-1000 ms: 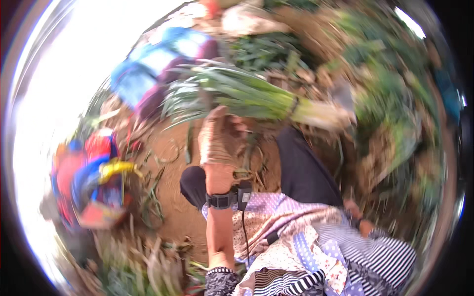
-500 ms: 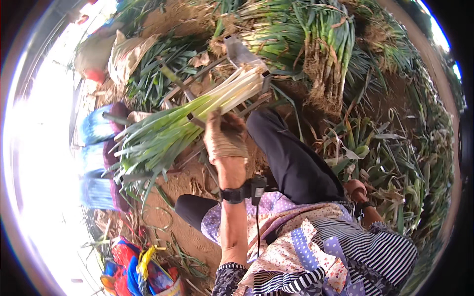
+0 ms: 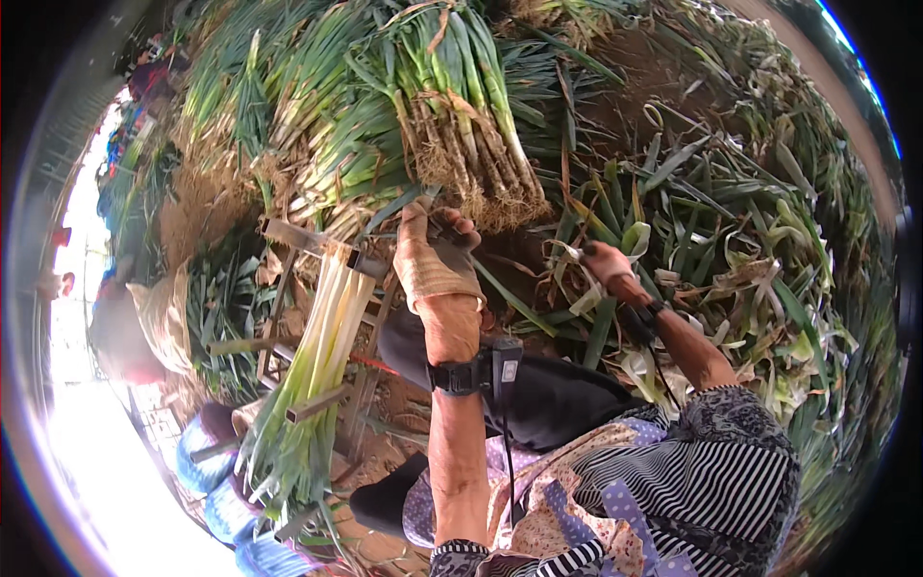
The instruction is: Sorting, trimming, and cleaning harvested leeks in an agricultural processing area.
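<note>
My left hand (image 3: 437,252), in a tan glove that leaves the fingertips bare, is half curled with thumb and fingers apart. It is just below a loose bunch of long green onions (image 3: 471,144) with soil and roots on their ends. I see nothing held in it. To the right, my right hand (image 3: 608,263) is closed over the leaf litter, a thin whitish strip at its fingertips; what it grips is unclear. Left of my left hand, a bundle of peeled green onions (image 3: 322,332) lies in a metal frame (image 3: 317,404), white ends away from me, leaves toward me.
A large pile of unpeeled green onions (image 3: 317,106) lies beyond the frame. Stripped leaves (image 3: 692,221) cover the ground on the right. Blue-wrapped bundles (image 3: 231,510) stand at the lower left, and a pale sack (image 3: 163,313) is at the left. My bent knee (image 3: 404,346) is beside the frame.
My view has swung to the right, so the frame and peeled bundle appear further left. My left hand is off the bundle, by the unpeeled bunch. My right hand has come forward from my side.
</note>
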A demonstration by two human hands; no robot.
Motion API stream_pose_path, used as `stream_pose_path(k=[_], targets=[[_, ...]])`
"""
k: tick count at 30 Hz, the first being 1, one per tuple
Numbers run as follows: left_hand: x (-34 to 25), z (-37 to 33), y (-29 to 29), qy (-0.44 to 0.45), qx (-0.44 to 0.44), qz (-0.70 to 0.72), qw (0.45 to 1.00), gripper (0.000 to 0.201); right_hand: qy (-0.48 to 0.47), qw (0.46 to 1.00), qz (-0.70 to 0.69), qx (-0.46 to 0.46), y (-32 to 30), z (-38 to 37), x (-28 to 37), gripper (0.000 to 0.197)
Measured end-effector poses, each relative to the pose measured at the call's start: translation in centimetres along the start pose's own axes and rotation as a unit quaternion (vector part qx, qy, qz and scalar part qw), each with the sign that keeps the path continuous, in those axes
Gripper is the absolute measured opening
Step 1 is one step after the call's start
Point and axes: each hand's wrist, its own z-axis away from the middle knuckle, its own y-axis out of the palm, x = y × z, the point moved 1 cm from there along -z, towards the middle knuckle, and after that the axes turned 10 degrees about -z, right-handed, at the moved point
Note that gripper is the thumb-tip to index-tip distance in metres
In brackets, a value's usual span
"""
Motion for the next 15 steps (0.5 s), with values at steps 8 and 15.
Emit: stream_pose_path(k=[8, 15], targets=[[3.6, -6.8, -4.4, -0.106, -0.081, -0.029, 0.991, 0.026, -0.1, 0.991, -0.053, -0.076, 7.0, -14.5, 6.3, 0.038], [3.5, -7.7, -2.7, -0.066, -0.018, -0.039, 0.997, 0.029, -0.051, 0.995, -0.02, -0.084, 10.1, -20.3, 4.8, 0.038]])
